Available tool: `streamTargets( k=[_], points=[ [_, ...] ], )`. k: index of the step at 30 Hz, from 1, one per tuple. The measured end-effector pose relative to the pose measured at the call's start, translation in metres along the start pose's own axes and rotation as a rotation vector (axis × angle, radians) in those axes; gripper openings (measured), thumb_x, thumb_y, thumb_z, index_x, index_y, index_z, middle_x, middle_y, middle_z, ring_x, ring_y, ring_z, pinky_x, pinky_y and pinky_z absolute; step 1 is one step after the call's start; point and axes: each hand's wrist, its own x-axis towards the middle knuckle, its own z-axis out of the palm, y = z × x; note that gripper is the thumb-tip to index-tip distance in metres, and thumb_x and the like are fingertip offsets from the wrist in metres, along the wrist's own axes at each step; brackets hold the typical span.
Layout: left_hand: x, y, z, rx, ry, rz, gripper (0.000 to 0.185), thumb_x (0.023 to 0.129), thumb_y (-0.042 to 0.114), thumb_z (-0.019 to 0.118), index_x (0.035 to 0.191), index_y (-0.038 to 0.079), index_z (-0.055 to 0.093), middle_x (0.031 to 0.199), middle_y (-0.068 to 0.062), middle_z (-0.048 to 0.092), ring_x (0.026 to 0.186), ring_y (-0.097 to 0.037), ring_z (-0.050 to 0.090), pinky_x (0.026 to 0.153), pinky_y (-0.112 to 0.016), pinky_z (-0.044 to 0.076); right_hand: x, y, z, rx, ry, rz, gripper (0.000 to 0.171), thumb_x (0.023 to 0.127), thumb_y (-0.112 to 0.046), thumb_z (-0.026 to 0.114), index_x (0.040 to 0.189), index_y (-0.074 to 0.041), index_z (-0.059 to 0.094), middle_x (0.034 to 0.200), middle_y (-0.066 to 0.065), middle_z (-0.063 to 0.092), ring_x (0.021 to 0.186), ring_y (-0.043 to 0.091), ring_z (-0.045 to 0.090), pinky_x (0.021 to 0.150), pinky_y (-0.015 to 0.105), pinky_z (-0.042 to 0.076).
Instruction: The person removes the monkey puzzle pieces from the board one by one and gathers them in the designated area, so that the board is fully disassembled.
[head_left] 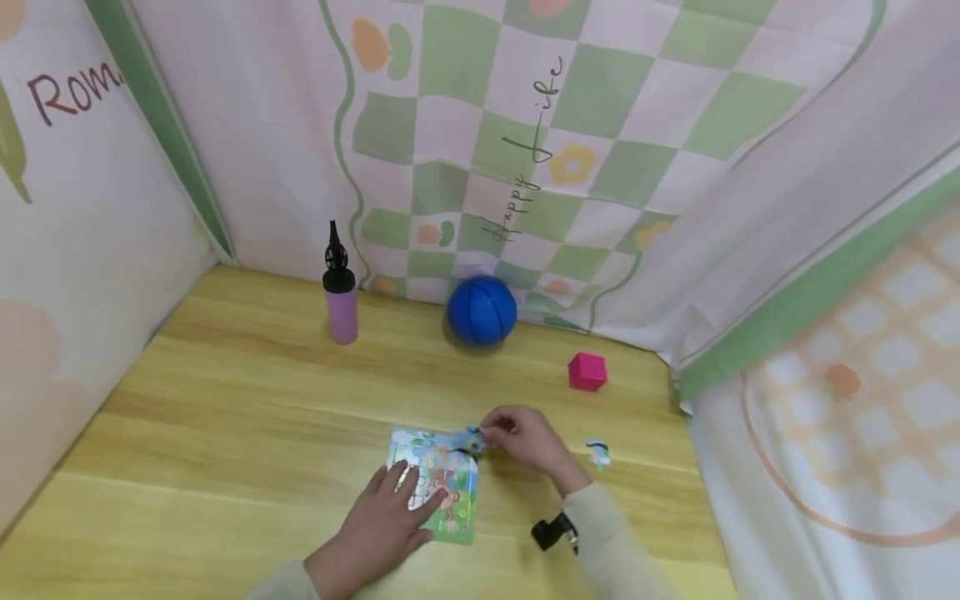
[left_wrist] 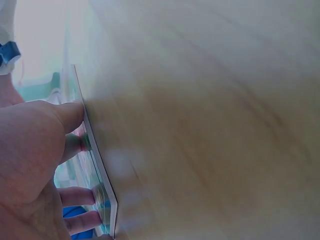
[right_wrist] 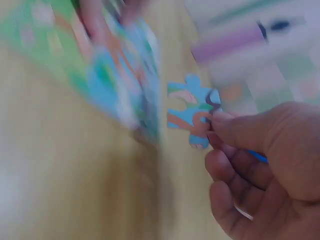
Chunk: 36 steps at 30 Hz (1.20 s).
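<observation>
A puzzle board printed with a colourful cartoon picture lies flat on the table. My left hand rests on it with fingers spread; in the left wrist view the thumb and fingertips touch the board's edge and face. Between thumb and forefinger, my right hand pinches a jigsaw piece, light blue with a brown curve. That piece is over the board's far right corner in the head view. To the right of this hand, a second jigsaw piece lies on the table.
A purple hand pump with a black nozzle stands at the back left. Beside the curtain sits a blue ball. A pink cube is on the wooden table beyond the right hand.
</observation>
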Motion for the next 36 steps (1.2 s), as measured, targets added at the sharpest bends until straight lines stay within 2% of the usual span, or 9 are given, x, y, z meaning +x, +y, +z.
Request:
streamTargets(
  k=[6,12,18,24,27,31,36],
  points=[
    [-0.004,-0.002,0.004,0.004,0.003,0.008,0.056,0.1,0.06,0.051,0.15,0.035,0.052,0.139,-0.016,0.052,0.13,-0.039,0.046,0.104,-0.056,0.043,-0.009,0.053,-0.052,-0.072,-0.035,0.07,0.006,0.097,-0.014,0.07,0.101,-0.014,0.075,0.091,-0.005,0.068,0.087,0.015,0.062,0.082,0.038,0.053],
    [-0.002,-0.001,0.003,-0.001,0.006,0.023,0.057,0.1,0.059,0.05,0.151,0.034,0.051,0.14,-0.016,0.051,0.13,-0.039,0.046,0.104,-0.056,0.044,-0.019,0.086,-0.077,-0.085,-0.04,0.159,0.007,0.097,-0.01,0.069,0.099,-0.008,0.075,0.089,-0.002,0.068,0.084,0.016,0.063,0.08,0.039,0.055],
    [-0.002,0.001,0.001,-0.016,0.007,0.012,0.056,0.1,0.058,0.051,0.151,0.034,0.051,0.14,-0.017,0.051,0.13,-0.04,0.046,0.105,-0.057,0.043,-0.021,0.099,-0.075,-0.053,-0.06,0.211,0.005,0.095,-0.012,0.071,0.097,-0.009,0.075,0.087,-0.001,0.069,0.081,0.017,0.063,0.075,0.034,0.054],
    [-0.001,0.002,0.0,-0.023,0.055,0.015,0.055,0.099,0.056,0.055,0.148,0.032,0.055,0.137,-0.018,0.053,0.128,-0.041,0.047,0.104,-0.058,0.043,-0.024,0.097,-0.067,-0.081,-0.031,0.2,0.006,0.095,-0.013,0.071,0.097,-0.01,0.076,0.088,-0.004,0.069,0.082,0.015,0.061,0.076,0.034,0.053],
    [-0.001,0.003,-0.002,-0.026,0.048,0.015,0.055,0.099,0.056,0.055,0.148,0.031,0.055,0.138,-0.018,0.053,0.128,-0.041,0.047,0.103,-0.058,0.044,-0.025,0.094,-0.065,-0.091,-0.02,0.208,0.007,0.096,-0.013,0.071,0.098,-0.009,0.076,0.089,-0.003,0.069,0.083,0.015,0.061,0.077,0.035,0.052],
    [-0.002,0.004,-0.002,-0.05,0.026,0.008,0.055,0.1,0.054,0.054,0.15,0.031,0.053,0.14,-0.019,0.05,0.13,-0.041,0.047,0.105,-0.059,0.041,-0.025,0.093,-0.064,-0.065,0.014,0.238,0.012,0.098,-0.018,0.069,0.105,-0.01,0.074,0.094,-0.002,0.069,0.087,0.016,0.061,0.08,0.037,0.052],
    [-0.003,0.006,-0.003,-0.056,0.042,0.003,0.054,0.101,0.05,0.056,0.15,0.028,0.052,0.141,-0.022,0.048,0.128,-0.039,0.048,0.106,-0.06,0.04,-0.018,0.081,-0.059,-0.042,0.062,0.185,0.022,0.101,-0.024,0.065,0.116,-0.009,0.071,0.098,-0.001,0.069,0.09,0.018,0.063,0.08,0.039,0.054]
  ],
)
